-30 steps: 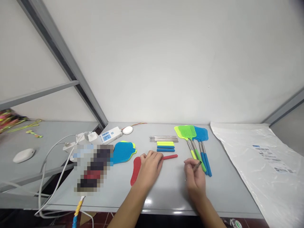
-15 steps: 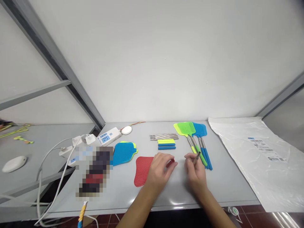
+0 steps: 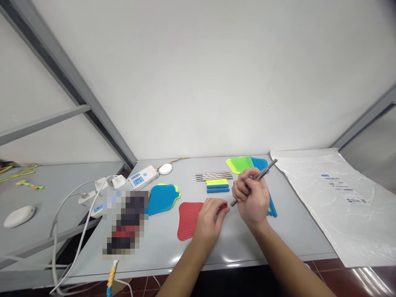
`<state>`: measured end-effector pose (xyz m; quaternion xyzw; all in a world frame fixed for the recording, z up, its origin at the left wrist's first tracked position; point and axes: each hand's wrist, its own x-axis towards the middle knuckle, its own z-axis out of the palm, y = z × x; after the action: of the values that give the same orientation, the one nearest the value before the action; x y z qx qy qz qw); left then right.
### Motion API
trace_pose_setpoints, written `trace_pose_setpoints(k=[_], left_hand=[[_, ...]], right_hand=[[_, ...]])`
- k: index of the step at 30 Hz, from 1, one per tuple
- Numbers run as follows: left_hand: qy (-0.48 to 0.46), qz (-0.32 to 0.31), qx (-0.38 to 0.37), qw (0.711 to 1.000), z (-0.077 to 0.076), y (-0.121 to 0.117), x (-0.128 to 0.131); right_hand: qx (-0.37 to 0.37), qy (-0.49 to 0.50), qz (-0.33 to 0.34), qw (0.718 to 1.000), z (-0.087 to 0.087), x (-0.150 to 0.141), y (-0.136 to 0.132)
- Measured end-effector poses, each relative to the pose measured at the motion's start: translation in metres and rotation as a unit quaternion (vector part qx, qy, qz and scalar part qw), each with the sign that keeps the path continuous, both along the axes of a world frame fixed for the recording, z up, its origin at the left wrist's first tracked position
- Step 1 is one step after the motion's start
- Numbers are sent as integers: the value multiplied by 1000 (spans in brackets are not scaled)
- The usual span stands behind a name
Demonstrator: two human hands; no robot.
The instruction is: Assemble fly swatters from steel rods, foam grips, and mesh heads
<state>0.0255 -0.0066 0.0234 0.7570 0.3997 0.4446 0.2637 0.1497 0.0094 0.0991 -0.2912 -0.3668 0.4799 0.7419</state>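
My right hand (image 3: 251,198) is raised above the table with its fingers closed on a thin metal rod (image 3: 266,169) that slants up to the right. My left hand (image 3: 210,218) rests on the table, its fingers closed around a red handle sleeve (image 3: 224,206) whose end pokes out toward the rod's lower tip. A red mesh swatter head (image 3: 188,219) lies flat just left of that hand. Behind my right hand lie assembled green and blue fly swatters (image 3: 244,164), partly hidden.
Several metal rods (image 3: 213,176) and yellow and blue sleeves (image 3: 218,186) lie at the middle back. Blue and yellow swatter heads (image 3: 162,197) are stacked to the left, beside a power strip (image 3: 142,177) and cables. A plastic bag (image 3: 334,194) covers the right side.
My right hand lifted the metal rod off the table and tilted it upward. My left hand picked up the red sleeve and moved right, which uncovered the red swatter head.
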Motion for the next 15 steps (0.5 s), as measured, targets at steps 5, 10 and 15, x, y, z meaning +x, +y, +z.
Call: trace_pose_setpoints(k=[5,10,15], left_hand=[[1,0,7,1000,-2,2,-2],[1,1,11,1000,0,1,-3],[2,9,7,1000,-1,1,-4]], right_hand=[[14,-19,49,999,-6,-19,9],[14,-52,74,996,-7,-23,10],[29,-91,78,992,-7,-25,6]])
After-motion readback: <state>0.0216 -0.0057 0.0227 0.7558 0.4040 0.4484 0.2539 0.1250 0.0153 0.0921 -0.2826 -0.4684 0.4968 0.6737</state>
